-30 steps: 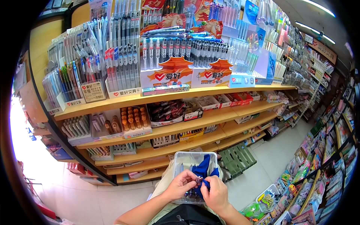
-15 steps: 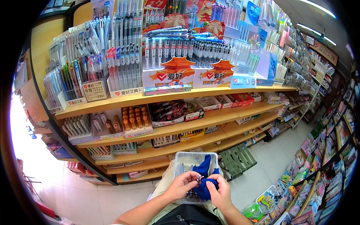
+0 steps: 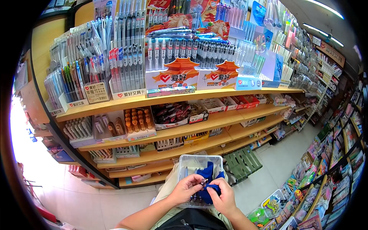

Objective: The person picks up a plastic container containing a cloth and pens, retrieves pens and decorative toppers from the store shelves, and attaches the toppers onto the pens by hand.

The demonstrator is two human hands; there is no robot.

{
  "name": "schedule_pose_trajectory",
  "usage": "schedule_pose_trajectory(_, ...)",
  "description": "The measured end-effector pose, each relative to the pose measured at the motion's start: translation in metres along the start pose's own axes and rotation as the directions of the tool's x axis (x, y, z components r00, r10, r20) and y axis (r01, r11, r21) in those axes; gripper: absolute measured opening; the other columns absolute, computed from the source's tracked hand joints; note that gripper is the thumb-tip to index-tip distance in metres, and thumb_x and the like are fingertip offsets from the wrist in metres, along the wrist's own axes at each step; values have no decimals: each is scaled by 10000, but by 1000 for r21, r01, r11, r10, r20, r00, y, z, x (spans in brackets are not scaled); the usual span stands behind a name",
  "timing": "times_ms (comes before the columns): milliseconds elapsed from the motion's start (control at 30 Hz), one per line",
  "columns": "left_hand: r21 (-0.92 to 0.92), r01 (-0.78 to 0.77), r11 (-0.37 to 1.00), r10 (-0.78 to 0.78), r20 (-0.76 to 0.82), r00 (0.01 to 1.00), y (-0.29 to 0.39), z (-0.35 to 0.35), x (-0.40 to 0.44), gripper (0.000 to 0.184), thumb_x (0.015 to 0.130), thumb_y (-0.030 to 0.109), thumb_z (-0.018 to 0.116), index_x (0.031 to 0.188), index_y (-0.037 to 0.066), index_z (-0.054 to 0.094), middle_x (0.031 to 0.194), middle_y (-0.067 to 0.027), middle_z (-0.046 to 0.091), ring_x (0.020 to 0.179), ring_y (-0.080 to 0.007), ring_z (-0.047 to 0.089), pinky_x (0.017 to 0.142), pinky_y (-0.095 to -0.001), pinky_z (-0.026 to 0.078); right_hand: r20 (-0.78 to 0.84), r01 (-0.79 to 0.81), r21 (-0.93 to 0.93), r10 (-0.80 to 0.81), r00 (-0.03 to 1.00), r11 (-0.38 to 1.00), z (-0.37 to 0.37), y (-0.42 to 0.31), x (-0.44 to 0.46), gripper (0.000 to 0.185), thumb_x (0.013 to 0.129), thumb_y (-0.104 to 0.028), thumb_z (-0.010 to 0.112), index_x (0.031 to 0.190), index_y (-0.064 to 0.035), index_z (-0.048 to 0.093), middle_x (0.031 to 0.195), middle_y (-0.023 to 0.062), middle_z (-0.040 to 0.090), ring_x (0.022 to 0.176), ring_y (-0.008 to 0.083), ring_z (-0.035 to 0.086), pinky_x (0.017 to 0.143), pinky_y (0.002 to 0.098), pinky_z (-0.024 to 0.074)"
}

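Observation:
A clear plastic box [image 3: 184,158] rests on my lap, with several pens and a blue cloth [image 3: 207,171] in it. Over the box, my left hand [image 3: 188,188] pinches a small shiny metallic object [image 3: 204,181], too small to identify. My right hand [image 3: 222,194] is closed on a bunched part of the blue cloth, right beside that object. The fingertips of both hands nearly meet. Part of the cloth and the box's contents are hidden under my hands.
Wooden shelves [image 3: 226,134] with pens and boxes stand in front. A green slatted crate or stool [image 3: 242,163] is right of the box. Packaged goods [image 3: 306,168] line the right side. A white basket [image 3: 273,203] sits on the floor at the lower right.
My right hand has shifted its hold on the blue cloth, whose folds have changed shape over the box. My left hand stays nearly in place with the small object.

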State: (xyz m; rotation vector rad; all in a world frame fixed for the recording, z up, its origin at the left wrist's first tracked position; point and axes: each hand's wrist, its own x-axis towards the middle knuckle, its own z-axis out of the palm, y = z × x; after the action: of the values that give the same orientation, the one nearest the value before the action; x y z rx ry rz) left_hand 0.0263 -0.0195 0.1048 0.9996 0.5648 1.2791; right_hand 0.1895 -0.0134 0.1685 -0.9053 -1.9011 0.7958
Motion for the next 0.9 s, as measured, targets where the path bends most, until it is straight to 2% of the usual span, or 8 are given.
schedule_pose_trajectory(200, -27, -18, 999, 18, 12, 1000, 0, 1, 1, 212, 861, 59, 556, 1055, 33, 476, 1013, -25, 504, 948, -113, 500, 839, -268, 432, -77, 187, -188, -204, 976, 964, 3, 3, 2, 169, 736, 33, 593, 886, 6, 521, 831, 152, 529, 728, 312, 530, 643, 353, 437)
schedule_pose_trajectory(400, -32, -32, 999, 33, 22, 999, 0, 2, 1, 214, 856, 57, 564, 1050, 36, 477, 1009, -23, 502, 955, -114, 496, 840, -269, 433, -47, 254, -305, -281, 959, 918, 6, 4, 3, 232, 675, 52, 619, 881, -2, 525, 838, 149, 533, 747, 321, 531, 652, 379, 439)
schedule_pose_trajectory(900, -2, -65, 998, 65, 21, 998, -4, -3, 0, 212, 848, 26, 563, 1049, 23, 496, 1009, -33, 510, 962, -120, 497, 857, -270, 423, -18, 249, -400, -280, 960, 882, 9, 2, 2, 280, 637, 57, 615, 891, 6, 510, 847, 159, 526, 764, 325, 530, 676, 390, 446)
